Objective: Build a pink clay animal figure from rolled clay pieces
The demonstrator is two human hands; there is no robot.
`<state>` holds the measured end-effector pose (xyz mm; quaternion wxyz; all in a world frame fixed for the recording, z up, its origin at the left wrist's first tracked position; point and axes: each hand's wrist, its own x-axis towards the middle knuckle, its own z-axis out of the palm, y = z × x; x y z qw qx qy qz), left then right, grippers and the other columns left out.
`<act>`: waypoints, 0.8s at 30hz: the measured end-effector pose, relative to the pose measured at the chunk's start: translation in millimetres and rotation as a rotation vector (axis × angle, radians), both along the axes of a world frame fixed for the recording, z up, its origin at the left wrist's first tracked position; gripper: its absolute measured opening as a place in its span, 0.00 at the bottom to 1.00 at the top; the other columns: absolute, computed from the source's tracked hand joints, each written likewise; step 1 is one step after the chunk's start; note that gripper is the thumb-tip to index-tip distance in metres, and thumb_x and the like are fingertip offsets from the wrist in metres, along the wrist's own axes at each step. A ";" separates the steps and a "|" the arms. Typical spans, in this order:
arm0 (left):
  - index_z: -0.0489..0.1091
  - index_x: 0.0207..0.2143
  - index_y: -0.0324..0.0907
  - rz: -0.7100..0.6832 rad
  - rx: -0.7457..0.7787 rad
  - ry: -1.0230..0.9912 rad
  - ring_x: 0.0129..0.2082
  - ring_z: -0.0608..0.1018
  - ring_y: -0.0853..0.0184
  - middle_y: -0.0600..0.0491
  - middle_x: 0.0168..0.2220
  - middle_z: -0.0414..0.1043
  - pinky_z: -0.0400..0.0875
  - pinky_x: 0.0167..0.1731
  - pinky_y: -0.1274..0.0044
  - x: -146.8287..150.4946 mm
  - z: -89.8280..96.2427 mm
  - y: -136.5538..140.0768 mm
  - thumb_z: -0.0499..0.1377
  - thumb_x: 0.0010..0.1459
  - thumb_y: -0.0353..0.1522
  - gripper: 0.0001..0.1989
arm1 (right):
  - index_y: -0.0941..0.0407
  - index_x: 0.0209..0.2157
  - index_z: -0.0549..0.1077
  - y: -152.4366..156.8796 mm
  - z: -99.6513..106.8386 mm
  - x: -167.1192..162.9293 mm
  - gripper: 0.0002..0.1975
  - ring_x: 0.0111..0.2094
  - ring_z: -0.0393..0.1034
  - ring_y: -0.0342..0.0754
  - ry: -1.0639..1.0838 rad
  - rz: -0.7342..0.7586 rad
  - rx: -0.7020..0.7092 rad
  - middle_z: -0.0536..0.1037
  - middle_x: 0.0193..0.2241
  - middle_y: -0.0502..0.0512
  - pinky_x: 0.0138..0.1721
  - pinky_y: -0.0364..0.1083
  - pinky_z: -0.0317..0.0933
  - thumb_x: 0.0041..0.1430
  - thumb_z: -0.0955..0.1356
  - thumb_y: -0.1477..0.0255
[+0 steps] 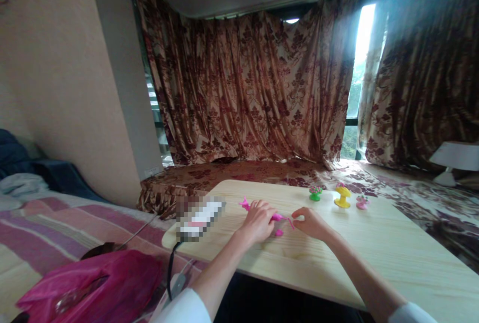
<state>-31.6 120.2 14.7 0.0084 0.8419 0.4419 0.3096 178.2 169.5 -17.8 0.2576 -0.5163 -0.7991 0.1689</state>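
A bright pink, clay-like figure (277, 217) lies on the light wooden table (239, 253), with a forked end (245, 203) sticking out to the left and a thin curled strand (291, 223) to the right. My left hand (258, 219) is curled over its middle and holds it, hiding much of its shape. At the strand's tip, the thumb and forefinger of my right hand (310, 223) come together in a pinch. A small pink lump (279, 233) rests just below the figure.
Three small toy-like pieces stand at the back right: a green one (315, 194) with pink dots, a yellow one (342, 197) and a pink one (362, 203). A blurred white item (202, 218) with a black cable occupies the left edge. A pink bag (101, 283) lies on the bed.
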 end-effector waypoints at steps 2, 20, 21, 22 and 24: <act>0.73 0.34 0.44 0.017 -0.003 0.044 0.44 0.68 0.58 0.50 0.36 0.73 0.57 0.48 0.66 0.3 -1.0 0.2 0.56 0.50 0.23 0.11 | 0.56 0.46 0.68 -2.8 -3.1 1.8 0.13 0.43 0.68 0.49 -0.033 -0.026 0.007 0.70 0.47 0.56 0.43 0.53 0.65 0.61 0.64 0.67; 0.72 0.39 0.46 0.043 0.070 0.102 0.42 0.69 0.62 0.52 0.37 0.71 0.61 0.44 0.70 -5.6 39.6 -17.9 0.56 0.52 0.25 0.13 | 0.55 0.39 0.74 -35.2 35.2 -17.5 0.10 0.39 0.71 0.49 0.342 0.136 0.200 0.78 0.36 0.53 0.43 0.49 0.63 0.55 0.67 0.70; 0.72 0.39 0.46 0.042 0.073 0.095 0.42 0.69 0.62 0.52 0.37 0.70 0.61 0.44 0.71 -6.2 43.7 -21.5 0.56 0.52 0.25 0.13 | 0.55 0.39 0.75 -39.2 38.9 -17.5 0.09 0.38 0.71 0.49 0.360 0.139 0.215 0.78 0.35 0.53 0.43 0.49 0.63 0.55 0.67 0.70; 0.72 0.39 0.46 0.039 0.075 0.088 0.42 0.69 0.62 0.52 0.37 0.70 0.61 0.44 0.71 -6.6 47.9 -25.5 0.56 0.52 0.25 0.13 | 0.55 0.38 0.75 -43.6 43.2 -17.3 0.09 0.38 0.71 0.49 0.376 0.143 0.229 0.78 0.35 0.52 0.43 0.49 0.62 0.55 0.67 0.70; 0.71 0.40 0.46 0.032 0.077 0.075 0.42 0.69 0.63 0.53 0.37 0.69 0.62 0.43 0.72 -6.8 56.1 -34.1 0.56 0.53 0.25 0.13 | 0.54 0.38 0.75 -53.1 53.1 -17.0 0.09 0.39 0.70 0.48 0.405 0.159 0.256 0.78 0.36 0.52 0.44 0.48 0.62 0.54 0.67 0.71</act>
